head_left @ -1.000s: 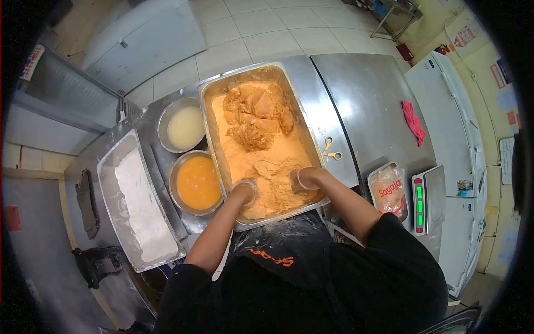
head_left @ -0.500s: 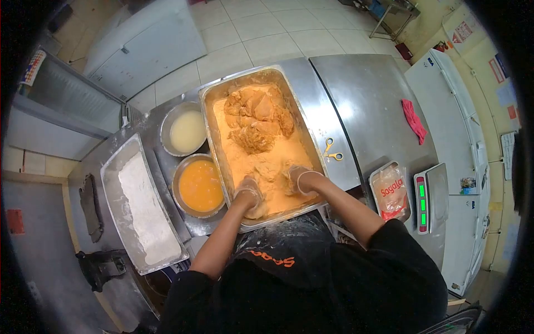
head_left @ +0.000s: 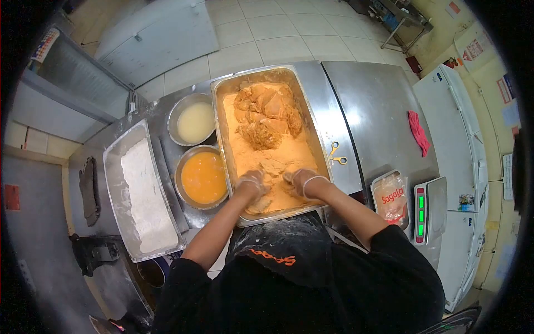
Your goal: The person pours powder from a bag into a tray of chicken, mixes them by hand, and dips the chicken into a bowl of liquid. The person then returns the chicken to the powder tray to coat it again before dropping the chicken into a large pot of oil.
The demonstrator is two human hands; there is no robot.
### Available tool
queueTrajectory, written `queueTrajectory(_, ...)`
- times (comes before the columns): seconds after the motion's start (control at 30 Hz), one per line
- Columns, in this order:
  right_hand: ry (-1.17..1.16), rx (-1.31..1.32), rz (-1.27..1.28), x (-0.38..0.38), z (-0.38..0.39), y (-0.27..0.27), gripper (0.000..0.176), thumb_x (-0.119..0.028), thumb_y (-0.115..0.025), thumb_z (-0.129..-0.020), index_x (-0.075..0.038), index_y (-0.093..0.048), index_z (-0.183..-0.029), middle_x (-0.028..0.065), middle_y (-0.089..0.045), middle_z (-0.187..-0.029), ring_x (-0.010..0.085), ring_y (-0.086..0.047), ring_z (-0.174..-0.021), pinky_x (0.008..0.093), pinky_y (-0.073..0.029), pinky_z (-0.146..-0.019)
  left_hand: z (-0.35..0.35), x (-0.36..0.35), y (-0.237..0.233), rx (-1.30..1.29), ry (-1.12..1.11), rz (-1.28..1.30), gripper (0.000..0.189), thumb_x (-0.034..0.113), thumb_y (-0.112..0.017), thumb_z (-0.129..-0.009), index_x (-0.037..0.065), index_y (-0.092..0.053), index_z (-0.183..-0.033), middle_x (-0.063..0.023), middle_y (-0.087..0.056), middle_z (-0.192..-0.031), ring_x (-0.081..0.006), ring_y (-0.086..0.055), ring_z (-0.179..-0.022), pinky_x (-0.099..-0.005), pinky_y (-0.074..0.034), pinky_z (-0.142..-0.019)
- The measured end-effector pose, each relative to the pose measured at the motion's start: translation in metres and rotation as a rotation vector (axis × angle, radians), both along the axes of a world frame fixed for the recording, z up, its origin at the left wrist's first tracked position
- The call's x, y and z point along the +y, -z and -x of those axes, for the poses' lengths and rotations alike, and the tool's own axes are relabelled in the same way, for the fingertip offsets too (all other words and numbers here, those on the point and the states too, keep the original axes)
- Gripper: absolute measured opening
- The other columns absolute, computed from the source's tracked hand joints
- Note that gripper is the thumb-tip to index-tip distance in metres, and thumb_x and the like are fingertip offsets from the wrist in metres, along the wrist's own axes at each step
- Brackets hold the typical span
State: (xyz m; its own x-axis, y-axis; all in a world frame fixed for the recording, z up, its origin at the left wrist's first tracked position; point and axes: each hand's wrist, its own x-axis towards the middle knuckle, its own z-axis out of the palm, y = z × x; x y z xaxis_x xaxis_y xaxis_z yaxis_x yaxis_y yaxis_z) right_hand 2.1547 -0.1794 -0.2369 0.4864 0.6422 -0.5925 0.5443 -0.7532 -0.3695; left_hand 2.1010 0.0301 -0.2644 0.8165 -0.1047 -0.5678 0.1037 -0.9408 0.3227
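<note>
A deep metal tray [head_left: 225,161] holds orange powder [head_left: 239,161], with a heap of coated pieces [head_left: 266,114] at its far end. My left hand [head_left: 253,186], in a clear glove, is down in the powder near the tray's front left. In the front right part, my right hand [head_left: 303,182], also gloved, presses into the same powder. Powder and blur cover the fingers of both hands, so whether they grip anything cannot be seen. Between the hands lies a low mound of powder.
Left of the tray stand a bowl of pale liquid [head_left: 194,122], a bowl of orange liquid [head_left: 204,178] and a tray of white flour [head_left: 146,195]. To the right are yellow scissors [head_left: 336,153], a Sagala packet [head_left: 391,197], a scale [head_left: 430,210] and a pink cloth [head_left: 418,132].
The view has shifted, so the tray and table appear further right. My left hand has moved forward from the tray's front edge, and both hands are a little closer together.
</note>
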Motion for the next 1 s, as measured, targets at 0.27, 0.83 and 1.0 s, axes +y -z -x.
queueTrajectory(0.27, 0.06, -0.044, -0.019, 0.0, 0.004, -0.002, 0.035, -0.028, -0.069, -0.084, -0.006, -0.06, -0.11, 0.021, -0.068, -0.101, 0.0389, -0.064, -0.097, 0.0445, -0.05, -0.085, 0.002, 0.008, 0.013, -0.119, -0.057, -0.049, 0.039, 0.03, -0.074, -0.08, 0.004, -0.066, -0.108, -0.0201, -0.068, -0.109, -0.0343, -0.065, -0.104, -0.0418, -0.053, -0.089)
queueTrajectory(0.83, 0.565, -0.077, -0.418, -0.017, -0.018, -0.06, 0.03, -0.022, -0.075, -0.078, 0.0, -0.064, -0.094, 0.0174, -0.067, -0.079, 0.0327, -0.062, -0.071, 0.0402, -0.051, -0.07, 0.006, 0.035, -0.057, -0.173, -0.37, 0.276, 0.04, 0.025, -0.078, -0.076, 0.002, -0.066, -0.107, -0.0209, -0.069, -0.096, -0.0326, -0.064, -0.089, -0.0403, -0.052, -0.078)
queueTrajectory(1.0, 0.558, 0.108, -0.543, 0.004, -0.033, -0.086, 0.021, -0.019, -0.077, -0.077, -0.003, -0.065, -0.081, 0.0083, -0.065, -0.073, 0.0184, -0.061, -0.068, 0.0333, -0.049, -0.065, 0.008, 0.072, -0.12, -0.15, -0.469, 0.623, 0.027, 0.02, -0.076, -0.08, 0.001, -0.069, -0.099, -0.0075, -0.069, -0.08, -0.0138, -0.061, -0.066, -0.0312, -0.052, -0.061)
